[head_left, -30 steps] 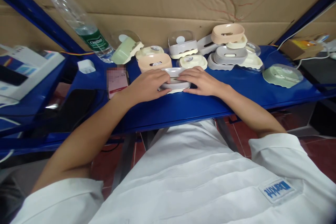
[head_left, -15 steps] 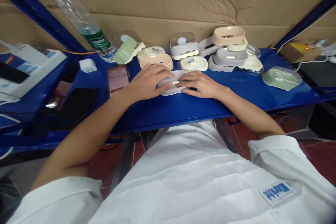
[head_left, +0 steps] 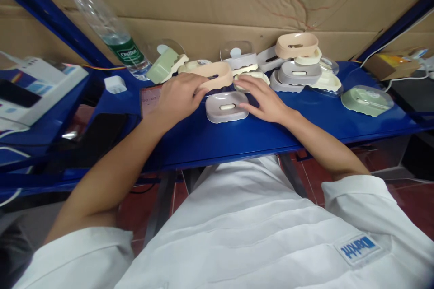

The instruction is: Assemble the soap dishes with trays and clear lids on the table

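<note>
My left hand (head_left: 181,97) grips the left end of a peach oval tray (head_left: 219,76), which is lifted and slightly tilted above the blue table. Below it, a grey oval dish (head_left: 227,107) with a pale piece in its central slot rests on the table. My right hand (head_left: 262,98) has its fingers apart; the thumb is at the right end of the grey dish, and the other fingers reach over a cream dish (head_left: 252,80) behind it. Whether they touch it I cannot tell.
Several stacked dishes (head_left: 300,72) stand at the back right, and a green one (head_left: 368,100) sits farther right. A plastic bottle (head_left: 125,49) leans at the back left. A phone (head_left: 147,99) lies left, partly under my left hand.
My left hand has left the grey dish and raised the peach tray from behind it, moving it right. My right hand has shifted right and back, uncovering the grey dish.
</note>
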A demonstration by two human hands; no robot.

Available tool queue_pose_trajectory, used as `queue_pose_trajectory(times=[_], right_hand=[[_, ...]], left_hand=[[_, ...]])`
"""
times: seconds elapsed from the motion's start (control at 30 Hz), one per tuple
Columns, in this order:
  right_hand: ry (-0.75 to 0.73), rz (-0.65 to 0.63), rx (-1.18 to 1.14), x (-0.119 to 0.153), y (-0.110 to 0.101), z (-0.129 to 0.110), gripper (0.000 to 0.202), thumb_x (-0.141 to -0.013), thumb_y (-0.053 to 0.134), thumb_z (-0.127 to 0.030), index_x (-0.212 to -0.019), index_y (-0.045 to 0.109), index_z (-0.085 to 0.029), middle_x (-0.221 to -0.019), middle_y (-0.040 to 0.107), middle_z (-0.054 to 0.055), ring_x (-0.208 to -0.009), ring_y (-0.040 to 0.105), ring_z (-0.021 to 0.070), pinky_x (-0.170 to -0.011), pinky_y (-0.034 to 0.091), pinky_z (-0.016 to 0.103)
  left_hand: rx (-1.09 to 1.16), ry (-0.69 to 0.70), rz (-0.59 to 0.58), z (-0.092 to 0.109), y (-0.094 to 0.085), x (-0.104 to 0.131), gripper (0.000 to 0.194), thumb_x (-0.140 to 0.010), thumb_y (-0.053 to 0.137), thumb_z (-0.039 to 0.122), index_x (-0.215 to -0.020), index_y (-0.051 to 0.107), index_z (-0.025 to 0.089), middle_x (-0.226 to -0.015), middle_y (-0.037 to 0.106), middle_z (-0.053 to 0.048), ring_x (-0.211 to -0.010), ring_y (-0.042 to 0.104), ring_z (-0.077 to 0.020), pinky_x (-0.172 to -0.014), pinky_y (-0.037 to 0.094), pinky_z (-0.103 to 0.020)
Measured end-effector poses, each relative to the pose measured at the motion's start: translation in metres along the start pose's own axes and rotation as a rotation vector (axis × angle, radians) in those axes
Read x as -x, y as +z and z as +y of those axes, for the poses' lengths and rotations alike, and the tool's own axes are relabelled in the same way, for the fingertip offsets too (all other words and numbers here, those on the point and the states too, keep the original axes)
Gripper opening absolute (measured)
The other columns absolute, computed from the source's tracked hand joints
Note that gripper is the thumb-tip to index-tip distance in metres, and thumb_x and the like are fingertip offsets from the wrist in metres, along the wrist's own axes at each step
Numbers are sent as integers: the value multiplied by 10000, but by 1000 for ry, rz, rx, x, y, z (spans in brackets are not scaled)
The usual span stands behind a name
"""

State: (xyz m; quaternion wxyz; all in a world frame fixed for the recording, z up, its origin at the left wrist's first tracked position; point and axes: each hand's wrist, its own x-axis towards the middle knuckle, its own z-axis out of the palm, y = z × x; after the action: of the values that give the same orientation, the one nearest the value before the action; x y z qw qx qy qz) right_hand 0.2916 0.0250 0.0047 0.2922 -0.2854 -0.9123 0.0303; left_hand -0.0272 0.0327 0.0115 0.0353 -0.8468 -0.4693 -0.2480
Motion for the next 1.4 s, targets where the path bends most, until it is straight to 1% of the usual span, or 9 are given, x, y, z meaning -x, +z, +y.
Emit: queue_pose_trajectory(times=[0.17,0.33,0.43,0.57,0.7,0.83,1.0,1.17,1.4], right_hand=[[45,69,56,-1,-5,2,768,-1108,443,-737,-1756,394,-328,-1783,430,93,-1664,387,403,-1347,339,669],[112,-35,93,1,-3,9,623,-1160,357,-629,-1566,637,-249,-1568,670,135,-1478,601,372,-1256,446,613],[196,-72,159,5,1,26,597,-1172,316,-533,-1568,634,-219,-1624,626,155,-1514,567,373,-1262,419,619],[304,-162,241,11,2,53,657,-1129,430,-506,-1695,489,-178,-1752,465,199,-1610,436,430,-1295,335,680],[374,-171,317,12,-1,62,691,-1086,552,-549,-1674,520,-186,-1668,531,235,-1530,468,502,-1240,341,742],[349,-133,264,12,-2,62,648,-1069,582,-650,-1546,635,-215,-1593,574,229,-1489,506,499,-1214,370,752],[274,-41,52,12,-1,67,666,-1043,606,-697,-1493,661,-209,-1564,618,200,-1471,576,421,-1243,460,634],[329,112,-4,9,2,62,616,-993,677,-740,-1337,753,-235,-1411,751,143,-1350,679,407,-1217,496,622],[362,205,-50,6,5,51,642,-973,684,-793,-1267,761,-228,-1329,789,137,-1256,733,369,-1136,566,578]], left_hand=[[24,60,40,22,-11,3,469,-1143,442,487,-1414,725,229,-1450,762,-104,-1384,674,-351,-1184,488,-510],[-76,-72,50,11,-14,1,436,-1118,475,437,-1412,708,216,-1421,757,-118,-1363,656,-357,-1149,486,-523],[-113,-145,36,4,-11,-1,420,-1098,478,417,-1386,710,218,-1404,756,-139,-1329,661,-377,-1111,499,-526],[-143,-187,-9,2,-3,-1,406,-1087,474,388,-1356,713,200,-1349,766,-158,-1280,671,-389,-1057,517,-530],[-140,-184,-24,2,2,0,404,-1092,480,360,-1410,679,211,-1408,730,-126,-1318,640,-371,-1086,506,-544],[-132,-127,4,8,-1,1,432,-1095,469,338,-1488,624,244,-1546,630,-126,-1440,563,-383,-1164,452,-575],[-62,13,-9,21,-7,3,389,-1085,490,391,-1358,709,223,-1401,672,-147,-1332,647,-369,-1129,501,-532],[39,199,-149,27,-6,10,438,-1019,602,559,-1295,757,256,-1347,727,-85,-1218,721,-325,-957,591,-427],[208,348,-296,21,7,10,327,-1021,633,498,-1170,795,256,-1271,757,-74,-1286,681,-306,-1084,567,-426]])
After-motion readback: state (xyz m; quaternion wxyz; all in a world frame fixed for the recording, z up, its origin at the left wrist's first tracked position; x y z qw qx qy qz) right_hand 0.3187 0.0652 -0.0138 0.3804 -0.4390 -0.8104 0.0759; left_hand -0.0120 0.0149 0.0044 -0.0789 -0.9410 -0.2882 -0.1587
